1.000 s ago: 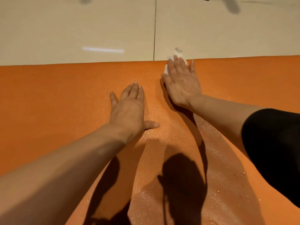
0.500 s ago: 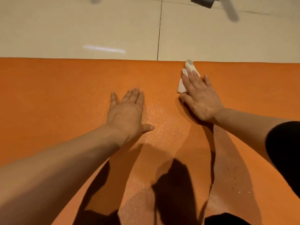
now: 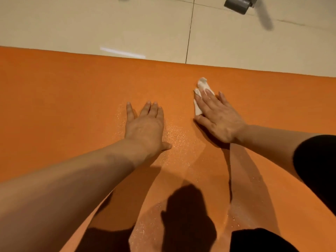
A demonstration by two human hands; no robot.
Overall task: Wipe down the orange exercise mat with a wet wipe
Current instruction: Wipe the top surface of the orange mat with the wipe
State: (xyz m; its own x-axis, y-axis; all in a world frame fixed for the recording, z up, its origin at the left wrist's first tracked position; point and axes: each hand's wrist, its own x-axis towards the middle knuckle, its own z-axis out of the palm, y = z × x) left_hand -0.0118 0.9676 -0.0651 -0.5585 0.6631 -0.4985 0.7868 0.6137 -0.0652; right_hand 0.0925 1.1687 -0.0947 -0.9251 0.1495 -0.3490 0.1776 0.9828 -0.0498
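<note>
The orange exercise mat (image 3: 63,110) fills most of the head view, its far edge running along the tiled floor. My right hand (image 3: 218,117) lies flat with straight fingers on a white wet wipe (image 3: 200,88), pressing it to the mat a little short of the far edge; most of the wipe is hidden under the fingers. My left hand (image 3: 145,124) rests flat on the mat to the left, fingers straight, holding nothing. Damp, glistening streaks show on the mat between and below the hands.
Beige floor tiles (image 3: 109,24) lie beyond the mat. A grey metal object (image 3: 236,4) sits at the top right on the floor. A black sleeve (image 3: 316,170) covers my right upper arm. Dark shadows fall on the near mat.
My right hand has drawn the wipe back from the mat's far edge toward me and slightly right. My left hand has stayed planted on the mat.
</note>
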